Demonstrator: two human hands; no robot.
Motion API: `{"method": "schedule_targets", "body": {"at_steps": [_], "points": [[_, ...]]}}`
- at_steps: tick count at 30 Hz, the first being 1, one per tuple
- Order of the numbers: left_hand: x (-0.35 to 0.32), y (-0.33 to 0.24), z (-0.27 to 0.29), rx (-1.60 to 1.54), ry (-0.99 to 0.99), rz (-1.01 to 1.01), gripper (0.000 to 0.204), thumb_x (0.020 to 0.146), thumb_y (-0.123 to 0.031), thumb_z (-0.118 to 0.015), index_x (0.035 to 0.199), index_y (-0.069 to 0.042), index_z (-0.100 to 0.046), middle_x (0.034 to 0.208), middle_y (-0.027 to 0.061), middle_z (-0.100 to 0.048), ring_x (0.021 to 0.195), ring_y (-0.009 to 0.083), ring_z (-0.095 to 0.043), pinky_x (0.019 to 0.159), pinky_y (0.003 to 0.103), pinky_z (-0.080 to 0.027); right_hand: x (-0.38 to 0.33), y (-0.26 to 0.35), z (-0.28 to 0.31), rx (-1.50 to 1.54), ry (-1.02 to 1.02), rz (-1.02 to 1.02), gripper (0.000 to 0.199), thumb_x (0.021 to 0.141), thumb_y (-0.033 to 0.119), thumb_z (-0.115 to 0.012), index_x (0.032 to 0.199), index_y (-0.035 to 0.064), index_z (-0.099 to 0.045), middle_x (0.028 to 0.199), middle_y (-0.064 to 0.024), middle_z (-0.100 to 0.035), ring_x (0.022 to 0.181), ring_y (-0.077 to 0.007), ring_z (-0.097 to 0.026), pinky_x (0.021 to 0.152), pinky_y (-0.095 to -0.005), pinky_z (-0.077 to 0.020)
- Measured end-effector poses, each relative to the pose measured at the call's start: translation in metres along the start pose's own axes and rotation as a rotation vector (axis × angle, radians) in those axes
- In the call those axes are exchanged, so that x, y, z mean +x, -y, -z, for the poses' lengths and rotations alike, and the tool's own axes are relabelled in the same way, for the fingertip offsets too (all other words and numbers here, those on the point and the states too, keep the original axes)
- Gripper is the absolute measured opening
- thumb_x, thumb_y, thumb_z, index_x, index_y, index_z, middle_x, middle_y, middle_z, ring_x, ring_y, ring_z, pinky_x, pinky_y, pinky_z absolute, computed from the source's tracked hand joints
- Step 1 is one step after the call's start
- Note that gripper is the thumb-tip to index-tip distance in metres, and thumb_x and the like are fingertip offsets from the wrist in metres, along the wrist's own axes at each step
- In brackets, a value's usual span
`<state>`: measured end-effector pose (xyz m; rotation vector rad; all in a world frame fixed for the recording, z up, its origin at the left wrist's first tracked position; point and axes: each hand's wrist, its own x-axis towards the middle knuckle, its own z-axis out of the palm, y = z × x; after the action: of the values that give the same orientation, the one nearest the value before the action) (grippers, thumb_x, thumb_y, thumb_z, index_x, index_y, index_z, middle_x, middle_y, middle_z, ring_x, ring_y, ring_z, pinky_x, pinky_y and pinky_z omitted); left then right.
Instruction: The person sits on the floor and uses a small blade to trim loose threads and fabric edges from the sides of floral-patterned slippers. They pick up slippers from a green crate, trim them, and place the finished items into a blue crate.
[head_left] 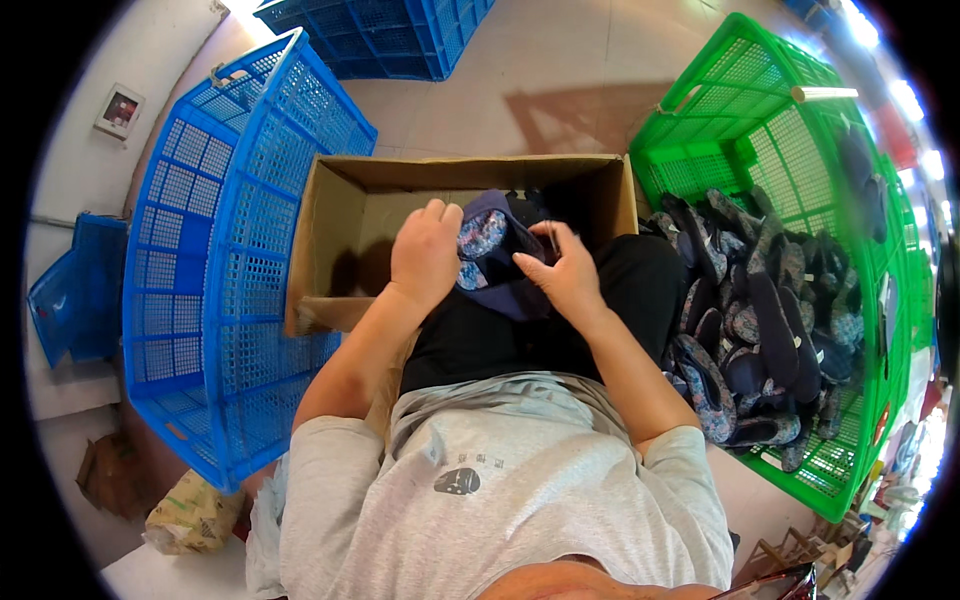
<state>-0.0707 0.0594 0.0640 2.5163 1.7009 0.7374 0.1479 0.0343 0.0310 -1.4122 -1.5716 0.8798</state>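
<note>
Slippers (503,300), navy, perhaps two: gripped in my left hand (427,245) and right hand (568,278). One carton (322,225), twelve o'clock; one heaped green crate (790,145), two o'clock.

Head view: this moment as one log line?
left hand: holds navy floral item | right hand: holds same | green basket: slippers inside

Wears lt grey short-slv tee (580,470) w/ dk rounded chest print (457,482) & plain blk trousers (640,295)
</note>
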Motion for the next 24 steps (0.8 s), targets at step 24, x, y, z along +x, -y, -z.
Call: {"method": "schedule_targets", "body": {"at_steps": [24], "points": [[0.037,0.002,-0.059,0.168,0.133,-0.242,0.012,0.081,-0.017,-0.064,0.088,-0.008,-0.065,0.095,0.0115,-0.054,0.085,0.0297,-0.057,0.072,0.041,-0.049,0.006,0.0,-0.019,0.024,0.113,-0.025,0.02,0.076,0.003,-0.06,0.095,0.0014,-0.054,0.086,-0.0224,-0.061,0.085,-0.0433,-0.058,0.073,-0.047,-0.0473]]}}
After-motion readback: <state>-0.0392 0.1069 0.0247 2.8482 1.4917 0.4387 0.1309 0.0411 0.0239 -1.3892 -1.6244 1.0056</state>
